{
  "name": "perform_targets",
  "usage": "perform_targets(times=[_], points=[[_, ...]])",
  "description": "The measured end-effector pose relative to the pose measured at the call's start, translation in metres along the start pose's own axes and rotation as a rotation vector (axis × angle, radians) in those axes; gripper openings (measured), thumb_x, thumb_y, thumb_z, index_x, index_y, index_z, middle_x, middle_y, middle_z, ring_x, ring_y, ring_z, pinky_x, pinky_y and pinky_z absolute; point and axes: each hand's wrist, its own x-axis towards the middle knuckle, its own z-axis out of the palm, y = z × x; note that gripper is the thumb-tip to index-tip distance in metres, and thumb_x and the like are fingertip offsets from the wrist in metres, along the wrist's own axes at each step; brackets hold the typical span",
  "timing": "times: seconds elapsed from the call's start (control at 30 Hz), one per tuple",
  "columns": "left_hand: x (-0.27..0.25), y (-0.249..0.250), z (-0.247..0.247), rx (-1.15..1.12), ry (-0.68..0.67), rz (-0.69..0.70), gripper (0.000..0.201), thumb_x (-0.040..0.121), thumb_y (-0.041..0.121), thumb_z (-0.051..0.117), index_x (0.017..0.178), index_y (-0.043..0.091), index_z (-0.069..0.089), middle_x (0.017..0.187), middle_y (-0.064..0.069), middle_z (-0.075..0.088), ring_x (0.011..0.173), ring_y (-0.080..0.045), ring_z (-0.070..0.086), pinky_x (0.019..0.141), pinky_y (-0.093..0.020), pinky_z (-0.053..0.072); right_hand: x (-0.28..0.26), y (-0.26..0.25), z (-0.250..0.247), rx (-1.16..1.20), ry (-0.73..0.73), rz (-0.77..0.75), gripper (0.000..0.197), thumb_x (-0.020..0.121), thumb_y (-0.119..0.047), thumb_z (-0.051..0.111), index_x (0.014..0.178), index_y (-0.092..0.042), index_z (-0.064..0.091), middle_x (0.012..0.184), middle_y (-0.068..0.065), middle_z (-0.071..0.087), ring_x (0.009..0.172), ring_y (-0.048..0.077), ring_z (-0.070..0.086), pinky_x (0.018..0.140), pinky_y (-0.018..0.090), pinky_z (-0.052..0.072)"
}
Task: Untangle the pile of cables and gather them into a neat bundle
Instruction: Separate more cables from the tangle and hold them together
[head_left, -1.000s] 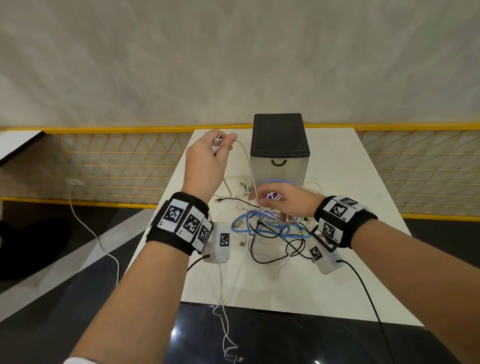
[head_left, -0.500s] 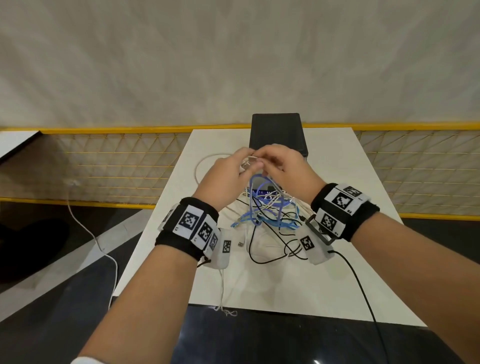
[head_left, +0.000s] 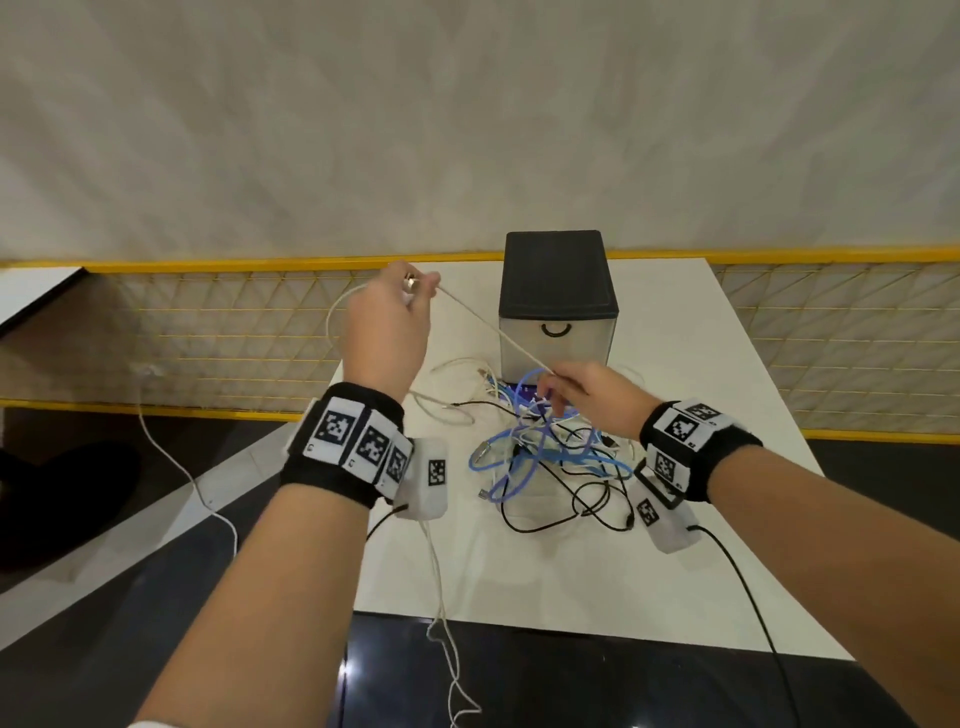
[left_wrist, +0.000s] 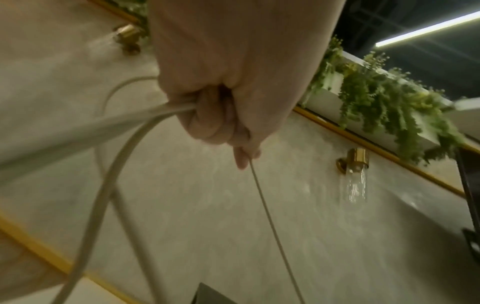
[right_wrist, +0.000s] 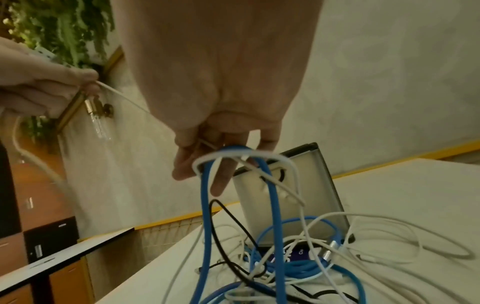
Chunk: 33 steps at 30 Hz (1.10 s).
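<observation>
Half the cable pile (head_left: 550, 457) indistinguishably knotted

Surface: white table (head_left: 675, 587), near a yellow-railed mesh barrier.
Far edge: small drawer box (head_left: 557, 306), black top, upright.
Centre: tangled pile of cables (head_left: 550, 462), blue, white, black, just before the box.

Only a fragment is legible — "Cla", printed in white on a purple card (right_wrist: 298, 252) beneath the cables. The rest of its print is hidden.
</observation>
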Motion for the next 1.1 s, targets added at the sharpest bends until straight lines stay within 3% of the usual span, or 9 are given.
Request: perform_targets(times=[0.17, 0.27, 0.4, 0.53, 0.7, 0.77, 0.83, 0.97, 1.1], points=[[-0.023, 0.007, 0.013, -0.071, -0.345, 0.139, 0.045, 0.099, 0.036, 0.053, 0.143, 0.032, 0.044, 0.058, 0.008, 0.048, 0.052, -0.004, 0.045, 0.061, -0.022, 0.042, 0.003, -0.011, -0.006, -0.002, 0.068, -0.048, 0.026, 0.102, -0.023, 0.037, 0.100, -0.016, 0.061, 0.073, 0.004, 0.065, 0.077, 0.030, 0.062, 0.078, 0.043, 0.051], [-0.033, 0.011, 0.032, -0.032, -0.518, 0.113, 0.037, 0.097, 0.047, 0.052, 0.123, 0.021, 0.057, 0.063, 0.002, 0.058, 0.061, -0.015, 0.055, 0.061, -0.027, 0.042, 0.008, -0.026, -0.010, 0.027, 0.139, -0.115, 0.024, 0.102, -0.020, 0.037, 0.099, -0.013, 0.059, 0.071, 0.004, 0.063, 0.072, 0.025, 0.063, 0.072, 0.035, 0.050], [-0.023, 0.011, 0.025, -0.154, -0.339, -0.001, 0.037, 0.100, 0.045, 0.047, 0.100, 0.011, 0.062, 0.093, 0.000, 0.062, 0.080, -0.014, 0.056, 0.069, -0.024, 0.038, 0.013, -0.011, -0.020, -0.010, 0.176, -0.083, 0.023, 0.101, -0.018, 0.039, 0.097, -0.010, 0.060, 0.076, 0.000, 0.065, 0.079, 0.026, 0.065, 0.076, 0.037, 0.053], [-0.007, 0.004, -0.002, -0.260, -0.095, -0.064, 0.031, 0.101, 0.043, 0.047, 0.099, 0.015, 0.061, 0.079, 0.001, 0.059, 0.076, -0.016, 0.053, 0.063, -0.026, 0.036, 0.008, 0.007, -0.025, -0.197, 0.125, -0.022, 0.021, 0.099, -0.021, 0.046, 0.101, -0.014, 0.065, 0.091, 0.003, 0.065, 0.087, 0.024, 0.062, 0.076, 0.035, 0.047], [-0.005, -0.006, -0.013, -0.211, -0.104, -0.105, 0.035, 0.100, 0.041, 0.049, 0.090, 0.009, 0.060, 0.065, 0.003, 0.055, 0.058, -0.011, 0.047, 0.052, -0.024, 0.034, 0.011, -0.021, -0.031, -0.002, 0.373, -0.129, 0.020, 0.096, -0.015, 0.052, 0.111, -0.013, 0.065, 0.093, 0.007, 0.063, 0.083, 0.022, 0.063, 0.084, 0.039, 0.054], [-0.009, -0.011, -0.018, -0.223, -0.108, -0.119, 0.026, 0.098, 0.036, 0.054, 0.098, 0.011, 0.061, 0.073, 0.005, 0.057, 0.062, -0.008, 0.051, 0.060, -0.030, 0.041, 0.007, -0.041, -0.028, 0.136, 0.291, -0.140, 0.028, 0.093, -0.009, 0.056, 0.121, -0.015, 0.058, 0.089, 0.007, 0.060, 0.079, 0.022, 0.067, 0.081, 0.038, 0.058], [-0.016, -0.017, -0.027, -0.293, -0.116, -0.150, 0.018, 0.093, 0.022, 0.060, 0.110, 0.018, 0.055, 0.081, 0.013, 0.055, 0.061, 0.004, 0.054, 0.064, -0.023, 0.046, -0.001, -0.059, -0.021, 0.183, 0.126, -0.127, 0.038, 0.092, -0.008, 0.058, 0.127, -0.017, 0.049, 0.088, 0.010, 0.059, 0.076, 0.026, 0.069, 0.076, 0.038, 0.059], [-0.031, -0.030, -0.048, -0.426, -0.131, -0.204, 0.054, 0.083, 0.013, 0.057, 0.132, 0.030, 0.043, 0.081, 0.004, 0.054, 0.055, -0.008, 0.050, 0.061, -0.023, 0.045, -0.028, -0.079, 0.014, 0.123, -0.295, -0.108, 0.031, 0.089, -0.008, 0.062, 0.115, -0.021, 0.052, 0.085, 0.005, 0.064, 0.069, 0.023, 0.071, 0.068, 0.036, 0.060], [-0.046, -0.040, -0.064, -0.397, -0.094, -0.189, 0.051, 0.089, 0.009, 0.052, 0.136, 0.024, 0.042, 0.067, 0.006, 0.042, 0.044, -0.001, 0.040, 0.049, -0.011, 0.034, -0.054, -0.089, 0.063, -0.019, -0.679, -0.145, 0.031, 0.088, -0.013, 0.065, 0.117, -0.016, 0.055, 0.090, 0.007, 0.066, 0.067, 0.021, 0.070, 0.065, 0.028, 0.058]])
